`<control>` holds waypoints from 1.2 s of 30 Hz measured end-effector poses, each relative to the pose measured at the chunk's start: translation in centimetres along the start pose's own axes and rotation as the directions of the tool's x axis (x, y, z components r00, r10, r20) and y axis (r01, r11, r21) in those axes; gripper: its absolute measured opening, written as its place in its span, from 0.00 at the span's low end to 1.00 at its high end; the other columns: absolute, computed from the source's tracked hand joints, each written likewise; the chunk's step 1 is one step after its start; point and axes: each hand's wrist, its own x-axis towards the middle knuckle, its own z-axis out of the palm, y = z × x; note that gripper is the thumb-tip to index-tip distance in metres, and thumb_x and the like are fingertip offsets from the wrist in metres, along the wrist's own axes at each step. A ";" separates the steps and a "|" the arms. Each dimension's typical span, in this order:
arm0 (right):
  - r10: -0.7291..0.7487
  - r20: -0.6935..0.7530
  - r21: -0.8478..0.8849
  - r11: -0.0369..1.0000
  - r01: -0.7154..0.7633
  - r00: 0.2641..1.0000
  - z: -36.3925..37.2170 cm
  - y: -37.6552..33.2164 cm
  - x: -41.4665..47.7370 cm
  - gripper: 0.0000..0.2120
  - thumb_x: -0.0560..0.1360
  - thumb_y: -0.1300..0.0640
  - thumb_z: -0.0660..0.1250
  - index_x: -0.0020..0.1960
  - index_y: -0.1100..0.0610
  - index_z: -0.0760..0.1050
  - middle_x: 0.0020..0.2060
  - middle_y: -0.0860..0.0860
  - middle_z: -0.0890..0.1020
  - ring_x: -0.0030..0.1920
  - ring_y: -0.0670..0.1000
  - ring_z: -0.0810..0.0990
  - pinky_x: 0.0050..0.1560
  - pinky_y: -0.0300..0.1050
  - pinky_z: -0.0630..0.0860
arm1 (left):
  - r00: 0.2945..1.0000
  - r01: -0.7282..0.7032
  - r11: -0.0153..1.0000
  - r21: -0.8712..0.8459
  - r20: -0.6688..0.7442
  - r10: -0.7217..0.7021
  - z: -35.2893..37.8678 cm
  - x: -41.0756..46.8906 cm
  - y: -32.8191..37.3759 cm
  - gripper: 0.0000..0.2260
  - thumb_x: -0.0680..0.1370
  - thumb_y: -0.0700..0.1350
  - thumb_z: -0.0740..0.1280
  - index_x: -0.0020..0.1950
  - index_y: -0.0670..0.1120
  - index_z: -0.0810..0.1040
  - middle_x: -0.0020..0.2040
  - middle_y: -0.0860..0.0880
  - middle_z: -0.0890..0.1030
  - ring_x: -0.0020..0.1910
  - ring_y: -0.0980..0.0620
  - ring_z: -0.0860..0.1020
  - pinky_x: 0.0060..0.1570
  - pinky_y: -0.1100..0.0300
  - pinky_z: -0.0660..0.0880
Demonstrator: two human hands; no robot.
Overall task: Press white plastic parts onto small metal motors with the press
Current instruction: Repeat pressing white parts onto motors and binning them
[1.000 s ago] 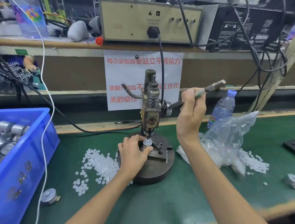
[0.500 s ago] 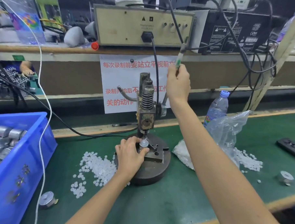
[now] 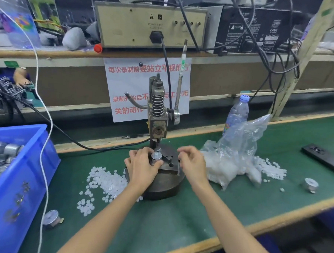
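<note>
A small hand press point(image 3: 158, 114) stands on a round dark base point(image 3: 163, 185) in the middle of the green mat. Its lever point(image 3: 180, 77) points straight up, free of any hand. A small metal motor point(image 3: 156, 156) with a white part on top sits in the fixture under the ram. My left hand point(image 3: 142, 166) holds the motor, fingers curled round it. My right hand point(image 3: 192, 162) hovers just right of the fixture with loosely curled fingers and nothing in it.
Loose white plastic parts point(image 3: 102, 182) lie left of the base. A clear bag point(image 3: 237, 154) of more parts and a water bottle point(image 3: 236, 114) sit to the right. A blue bin point(image 3: 16, 177) of motors stands far left. Single motors lie at front left point(image 3: 52, 218) and far right point(image 3: 311, 184).
My right hand has let go of the lever and come down beside the fixture. The lever has swung from lowered to upright and the ram has lifted. My left hand stays on the motor.
</note>
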 end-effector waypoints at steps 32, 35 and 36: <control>0.621 -0.008 0.080 0.782 -0.619 0.784 -22.6 17.8 -17.6 0.07 0.79 0.56 0.61 0.47 0.57 0.76 0.31 0.49 0.79 0.27 0.46 0.76 0.29 0.37 0.68 | 0.613 -0.496 0.830 -0.254 0.574 0.542 13.9 -23.6 11.1 0.17 0.79 0.50 0.63 0.66 0.48 0.68 0.62 0.51 0.72 0.57 0.50 0.74 0.54 0.59 0.67; 0.672 -0.133 -0.085 0.724 -0.684 0.728 -23.9 22.9 -18.6 0.06 0.78 0.58 0.62 0.43 0.56 0.74 0.39 0.51 0.78 0.34 0.49 0.78 0.28 0.34 0.69 | 0.594 -0.494 0.853 -0.167 0.652 0.471 15.3 -23.6 10.6 0.18 0.80 0.51 0.61 0.67 0.47 0.66 0.64 0.50 0.71 0.61 0.49 0.73 0.57 0.55 0.69; 0.674 -0.167 -0.152 0.704 -0.694 0.720 -24.2 24.4 -19.0 0.07 0.77 0.59 0.62 0.40 0.55 0.73 0.41 0.52 0.78 0.37 0.50 0.78 0.31 0.36 0.70 | 0.584 -0.497 0.856 -0.143 0.674 0.452 15.6 -23.5 10.4 0.17 0.80 0.51 0.60 0.67 0.47 0.66 0.64 0.50 0.71 0.61 0.49 0.73 0.56 0.54 0.70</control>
